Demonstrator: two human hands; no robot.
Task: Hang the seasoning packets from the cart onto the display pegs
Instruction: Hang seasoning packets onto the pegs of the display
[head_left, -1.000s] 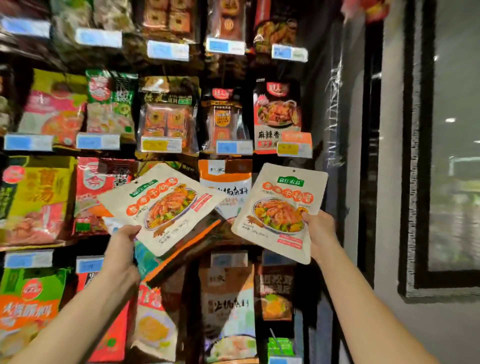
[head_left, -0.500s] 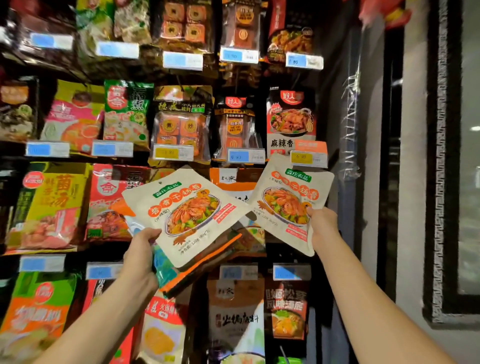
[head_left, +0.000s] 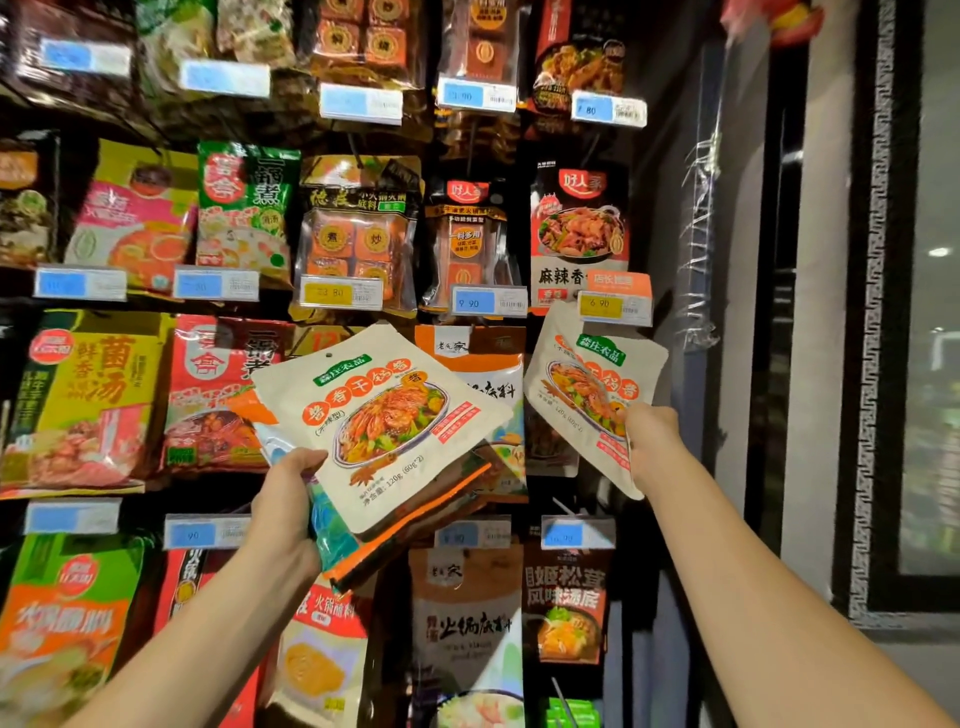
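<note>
The left hand (head_left: 288, 493) grips a fanned stack of seasoning packets by its lower left corner. Its thumb (head_left: 307, 460) presses down on the face of the top cream packet (head_left: 379, 415), and the other fingers are hidden under the stack. From the thumb, this packet runs up and to the right, tilted, with its hang hole at the far upper corner. Below it, an orange-edged packet (head_left: 415, 525) sticks out past the lower right, and a teal packet (head_left: 332, 530) shows just beside the palm.

The right hand (head_left: 652, 441) holds a single cream packet (head_left: 582, 384) by its lower right edge. The hand is seen from the back with the fingers curled in on the packet; the fingertips themselves cannot be seen. The packet stretches up and to the left from the fingers, tilted. Its top edge reaches the underside of a yellow price tag (head_left: 613, 306); whether it touches cannot be told.

Both packets are held up in front of the display wall (head_left: 644, 218), where other packets hang in rows behind price tags. The two hands are well apart.
</note>
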